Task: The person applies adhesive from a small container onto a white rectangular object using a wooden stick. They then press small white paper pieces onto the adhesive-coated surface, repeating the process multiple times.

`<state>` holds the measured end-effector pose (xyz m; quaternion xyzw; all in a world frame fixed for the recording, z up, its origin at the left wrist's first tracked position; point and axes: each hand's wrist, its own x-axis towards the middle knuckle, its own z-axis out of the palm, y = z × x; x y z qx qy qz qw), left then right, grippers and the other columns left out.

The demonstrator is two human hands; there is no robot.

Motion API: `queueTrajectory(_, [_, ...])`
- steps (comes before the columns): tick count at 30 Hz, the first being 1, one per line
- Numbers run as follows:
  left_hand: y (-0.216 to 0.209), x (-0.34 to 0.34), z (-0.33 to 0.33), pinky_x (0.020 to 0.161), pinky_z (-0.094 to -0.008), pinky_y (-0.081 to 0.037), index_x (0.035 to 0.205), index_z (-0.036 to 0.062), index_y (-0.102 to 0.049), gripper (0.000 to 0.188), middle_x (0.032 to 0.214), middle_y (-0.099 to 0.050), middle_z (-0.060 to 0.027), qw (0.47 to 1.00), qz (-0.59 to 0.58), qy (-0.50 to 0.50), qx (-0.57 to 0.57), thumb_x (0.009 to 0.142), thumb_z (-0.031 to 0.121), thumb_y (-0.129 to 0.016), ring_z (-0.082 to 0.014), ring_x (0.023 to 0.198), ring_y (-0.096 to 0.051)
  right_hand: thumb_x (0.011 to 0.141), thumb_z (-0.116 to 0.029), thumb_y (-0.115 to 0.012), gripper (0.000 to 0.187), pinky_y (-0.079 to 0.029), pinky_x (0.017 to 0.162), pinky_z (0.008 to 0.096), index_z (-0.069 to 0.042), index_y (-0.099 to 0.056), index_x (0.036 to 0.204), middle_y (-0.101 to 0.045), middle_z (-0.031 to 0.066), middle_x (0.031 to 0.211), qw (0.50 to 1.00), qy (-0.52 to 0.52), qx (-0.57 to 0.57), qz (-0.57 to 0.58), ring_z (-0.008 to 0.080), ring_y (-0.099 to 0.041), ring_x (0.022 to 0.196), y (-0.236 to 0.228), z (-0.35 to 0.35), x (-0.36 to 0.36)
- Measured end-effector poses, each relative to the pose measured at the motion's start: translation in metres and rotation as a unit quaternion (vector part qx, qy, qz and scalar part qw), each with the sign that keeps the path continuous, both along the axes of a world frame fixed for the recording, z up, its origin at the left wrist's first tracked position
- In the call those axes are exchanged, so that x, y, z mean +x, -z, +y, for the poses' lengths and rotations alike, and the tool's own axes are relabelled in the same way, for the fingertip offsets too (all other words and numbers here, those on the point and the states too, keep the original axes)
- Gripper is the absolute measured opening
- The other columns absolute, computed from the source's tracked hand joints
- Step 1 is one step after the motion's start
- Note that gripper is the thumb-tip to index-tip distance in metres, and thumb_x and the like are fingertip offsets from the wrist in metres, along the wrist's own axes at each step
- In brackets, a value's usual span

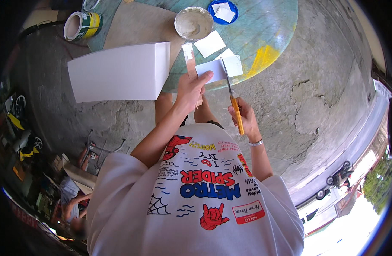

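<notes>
Your white T-shirt [193, 179] fills the foreground; your left hand [190, 90] pinches a white card [210, 68], your right hand [248, 116] grips orange-handled scissors [237, 112] at its edge.

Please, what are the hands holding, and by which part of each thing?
The left hand holds a white card by its near edge, thumb on top; the right hand holds an orange-handled cutting tool by its handle.
</notes>
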<state>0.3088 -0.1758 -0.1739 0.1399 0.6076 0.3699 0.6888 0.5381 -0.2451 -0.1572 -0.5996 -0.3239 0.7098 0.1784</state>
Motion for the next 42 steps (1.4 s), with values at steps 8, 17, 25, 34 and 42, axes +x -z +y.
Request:
queueTrajectory(8, [0.015, -0.003, 0.0, 0.053, -0.0252, -0.039, 0.102, 0.0053, -0.071, 0.019, 0.086, -0.065, 0.0012, 0.999, -0.024, -0.02, -0.022, 0.093, 0.021, -0.079, -0.0077, 0.063, -0.05, 0.092, -0.027, -0.082, 0.036, -0.03, 0.05, 0.0274, -0.002, -0.06, 0.082, -0.046, -0.0024, 0.064, 0.991, -0.022, 0.049, -0.122, 0.0041, -0.036, 0.058, 0.017, -0.001, -0.008])
queueTrajectory(17, [0.042, -0.015, -0.012, 0.072, -0.0384, -0.052, 0.115, -0.0044, -0.067, 0.037, 0.091, -0.072, -0.0144, 0.954, 0.226, 0.16, 0.113, 0.091, 0.022, -0.076, -0.0265, 0.077, -0.067, 0.096, -0.03, -0.076, 0.035, -0.044, 0.052, 0.0382, 0.001, -0.06, 0.097, -0.058, 0.0097, 0.066, 0.855, 0.003, 0.307, -0.419, 0.0208, -0.055, 0.054, 0.044, 0.085, 0.015])
queueTrajectory(25, [0.052, -0.023, 0.018, 0.079, -0.0437, -0.054, 0.113, -0.0023, -0.069, 0.048, 0.097, -0.074, -0.0214, 0.884, 0.329, 0.308, 0.123, 0.083, 0.032, -0.085, -0.0391, 0.09, -0.071, 0.092, -0.029, -0.075, 0.039, -0.051, 0.084, 0.0482, -0.003, -0.063, 0.119, -0.063, 0.0182, 0.108, 0.663, -0.089, 0.462, -0.582, 0.0367, -0.062, 0.102, 0.087, 0.182, 0.02])
queueTrajectory(34, [0.045, -0.025, 0.028, 0.075, -0.047, -0.054, 0.117, -0.0003, -0.065, 0.049, 0.097, -0.072, -0.0195, 0.785, 0.469, 0.323, 0.244, 0.088, 0.035, -0.081, -0.0401, 0.091, -0.071, 0.078, -0.022, -0.087, 0.043, -0.048, 0.092, 0.0456, -0.011, -0.065, 0.114, -0.057, 0.0095, 0.116, 0.764, -0.191, 0.401, -0.468, 0.0322, -0.056, 0.11, 0.087, 0.139, -0.008])
queueTrajectory(42, [0.005, -0.017, -0.006, 0.061, -0.0295, -0.046, 0.123, 0.0005, -0.063, 0.042, 0.084, -0.064, -0.011, 0.965, 0.06, 0.147, 0.208, 0.11, 0.037, -0.047, -0.0201, 0.065, -0.059, 0.093, -0.011, -0.077, 0.023, -0.053, 0.073, 0.0307, 0.0, -0.064, 0.108, -0.073, 0.0049, 0.095, 0.943, 0.06, 0.288, -0.157, 0.0165, -0.065, 0.081, 0.079, 0.135, 0.006])
